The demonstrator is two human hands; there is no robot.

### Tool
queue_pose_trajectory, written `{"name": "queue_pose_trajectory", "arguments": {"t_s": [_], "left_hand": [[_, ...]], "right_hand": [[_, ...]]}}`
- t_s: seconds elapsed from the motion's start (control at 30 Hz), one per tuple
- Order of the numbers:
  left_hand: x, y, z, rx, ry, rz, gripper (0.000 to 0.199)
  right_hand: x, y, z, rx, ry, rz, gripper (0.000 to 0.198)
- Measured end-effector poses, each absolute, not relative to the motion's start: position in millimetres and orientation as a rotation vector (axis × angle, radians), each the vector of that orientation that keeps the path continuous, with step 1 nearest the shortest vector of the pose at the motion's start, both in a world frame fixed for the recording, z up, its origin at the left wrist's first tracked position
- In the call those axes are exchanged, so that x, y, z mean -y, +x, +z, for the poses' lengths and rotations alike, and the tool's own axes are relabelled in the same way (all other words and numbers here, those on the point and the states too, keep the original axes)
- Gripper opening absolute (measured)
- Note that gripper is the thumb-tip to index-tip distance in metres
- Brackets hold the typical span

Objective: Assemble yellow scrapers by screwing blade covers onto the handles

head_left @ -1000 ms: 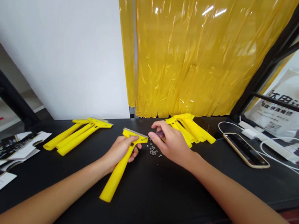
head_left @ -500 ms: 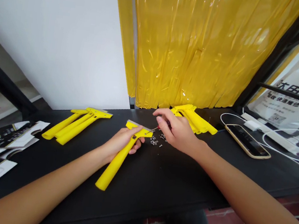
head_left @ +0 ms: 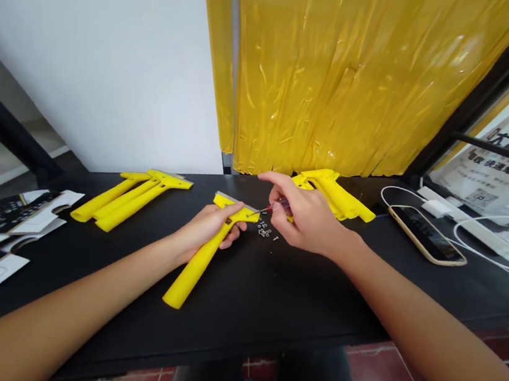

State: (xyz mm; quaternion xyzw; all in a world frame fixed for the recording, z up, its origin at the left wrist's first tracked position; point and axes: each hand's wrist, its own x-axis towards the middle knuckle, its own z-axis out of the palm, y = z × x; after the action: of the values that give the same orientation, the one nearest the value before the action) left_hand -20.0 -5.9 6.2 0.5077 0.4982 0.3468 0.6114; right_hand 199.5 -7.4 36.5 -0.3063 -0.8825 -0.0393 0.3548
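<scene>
My left hand (head_left: 212,225) is closed round the neck of a yellow scraper (head_left: 192,273), thumb on its head, the handle slanting down toward me. A thin metal edge runs along the head's far side. In my right hand (head_left: 310,216) is a small screwdriver (head_left: 275,206) with a red-tinted handle, partly hidden by the fingers. Its shaft reaches left, and the tip meets the scraper head near a screw. My right index finger is stretched out above the handle. Small loose screws and nuts (head_left: 264,230) lie on the black table just under and beside the tip.
Several yellow scrapers (head_left: 133,203) lie at the left, and more yellow handles (head_left: 338,198) are piled behind my right hand. Printed cards (head_left: 14,234) spread at far left. A phone (head_left: 427,235), white cables and a power strip (head_left: 475,226) occupy the right. A yellow plastic curtain (head_left: 333,88) hangs behind.
The camera view has shifted slightly, so the table appears higher. My right index finger has straightened out to the left. Both hands keep their hold on the scraper and screwdriver.
</scene>
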Motion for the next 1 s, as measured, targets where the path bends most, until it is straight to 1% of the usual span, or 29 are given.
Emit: {"name": "queue_pose_trajectory", "arguments": {"t_s": [0.17,0.23,0.33,0.5,0.67,0.73,0.77,0.87,0.9,1.0], "left_hand": [[11,-15,10,-1.083,1.069,0.723,0.049],[14,-12,11,-1.049,1.029,0.702,0.049],[17,-10,10,-1.032,1.013,0.666,0.049],[17,-11,9,-1.023,1.034,0.648,0.047],[17,-11,11,-1.016,1.02,0.664,0.045],[17,-10,12,-1.017,1.009,0.671,0.043],[17,-10,12,-1.017,1.004,0.668,0.043],[16,-10,12,-1.007,0.986,0.666,0.042],[15,-10,12,-1.005,0.975,0.667,0.041],[12,-11,10,-0.99,0.947,0.67,0.039]], "right_hand": [[9,199,38,2.166,-0.82,-0.102,0.028],[10,200,40,2.139,-0.797,-0.031,0.029],[11,202,42,2.18,-0.689,0.058,0.037],[10,202,43,2.222,-0.561,0.126,0.032],[6,195,42,2.123,-0.52,0.222,0.013],[7,191,40,2.028,-0.509,0.369,0.012],[7,189,40,1.961,-0.505,0.497,0.015],[9,182,36,1.7,-0.482,0.948,0.037],[8,180,35,1.622,-0.471,1.065,0.039],[6,177,31,1.489,-0.42,1.245,0.029]]}}
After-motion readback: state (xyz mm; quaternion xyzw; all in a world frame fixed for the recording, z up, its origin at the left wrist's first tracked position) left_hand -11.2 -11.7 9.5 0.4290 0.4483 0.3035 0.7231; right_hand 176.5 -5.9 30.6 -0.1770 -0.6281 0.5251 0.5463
